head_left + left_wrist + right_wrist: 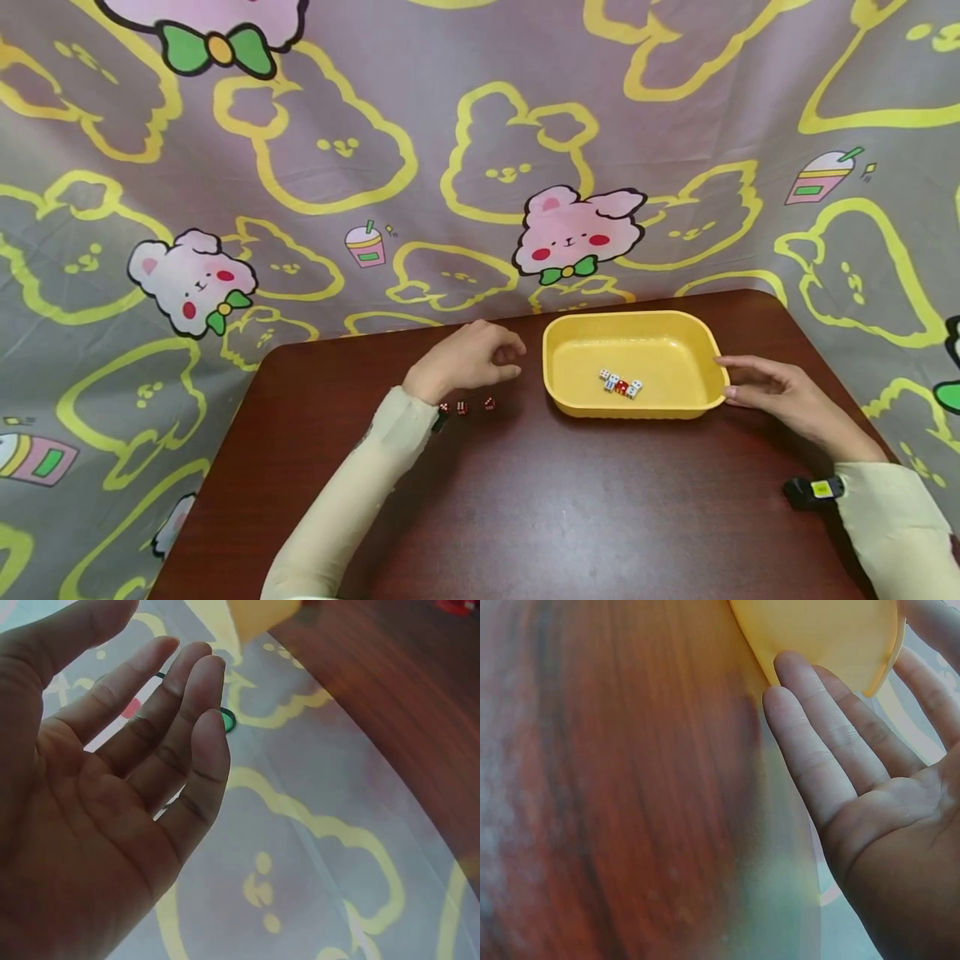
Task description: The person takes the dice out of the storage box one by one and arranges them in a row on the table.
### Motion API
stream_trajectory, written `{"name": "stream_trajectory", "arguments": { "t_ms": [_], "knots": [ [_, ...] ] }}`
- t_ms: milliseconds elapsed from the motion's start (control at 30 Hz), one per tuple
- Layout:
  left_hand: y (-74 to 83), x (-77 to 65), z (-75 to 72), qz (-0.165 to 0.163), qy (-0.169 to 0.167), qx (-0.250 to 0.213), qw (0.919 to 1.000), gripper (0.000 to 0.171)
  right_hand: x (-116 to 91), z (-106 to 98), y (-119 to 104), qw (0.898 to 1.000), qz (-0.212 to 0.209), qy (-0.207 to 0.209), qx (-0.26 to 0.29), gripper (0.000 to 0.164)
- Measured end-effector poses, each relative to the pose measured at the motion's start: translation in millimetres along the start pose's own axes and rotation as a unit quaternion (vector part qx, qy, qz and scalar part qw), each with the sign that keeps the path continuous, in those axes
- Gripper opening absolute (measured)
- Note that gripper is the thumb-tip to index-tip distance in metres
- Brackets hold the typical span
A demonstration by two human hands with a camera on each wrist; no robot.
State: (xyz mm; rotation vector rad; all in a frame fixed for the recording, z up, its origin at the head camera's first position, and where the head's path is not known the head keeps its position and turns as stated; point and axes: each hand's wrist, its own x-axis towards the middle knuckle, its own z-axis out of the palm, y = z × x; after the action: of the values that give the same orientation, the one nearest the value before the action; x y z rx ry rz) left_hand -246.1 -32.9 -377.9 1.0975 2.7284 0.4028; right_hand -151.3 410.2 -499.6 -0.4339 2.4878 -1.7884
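Observation:
A yellow plastic tray (562,333) stands at the back of the table, with several white dice (635,387) and a red die (622,387) lying together inside it. My right hand (798,404) is at the tray's right end, its straight fingertips against the outer wall. Left of the tray, my left hand (472,354) hovers with loosely bent fingers; its palm (97,817) holds nothing in the left wrist view. Just below that hand, three red dice lie on the table, among them a red die (490,403) closest to the tray.
The dark brown wooden table (540,508) has rounded back corners. A grey cloth (420,108) with cartoon rabbits hangs right behind it and along both sides. A black band with a yellow-faced device (821,488) sits on the right wrist.

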Motion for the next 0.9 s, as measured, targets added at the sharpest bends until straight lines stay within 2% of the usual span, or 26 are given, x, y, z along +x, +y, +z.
{"name": "stream_trajectory", "arguments": {
  "t_ms": [400,900],
  "knots": [
    [24.7,32.0,-3.8,0.052,0.004,0.014,0.9985,0.021,-0.6,-0.9,-0.2,1.0,0.016,0.006,0.001,0.05],
    [50.5,59.1,1.2,0.07,-0.037,0.031,0.9963,0.024,-0.3,-0.1,-1.2,1.0,0.014,0.015,0.005,0.049]
  ]
}}
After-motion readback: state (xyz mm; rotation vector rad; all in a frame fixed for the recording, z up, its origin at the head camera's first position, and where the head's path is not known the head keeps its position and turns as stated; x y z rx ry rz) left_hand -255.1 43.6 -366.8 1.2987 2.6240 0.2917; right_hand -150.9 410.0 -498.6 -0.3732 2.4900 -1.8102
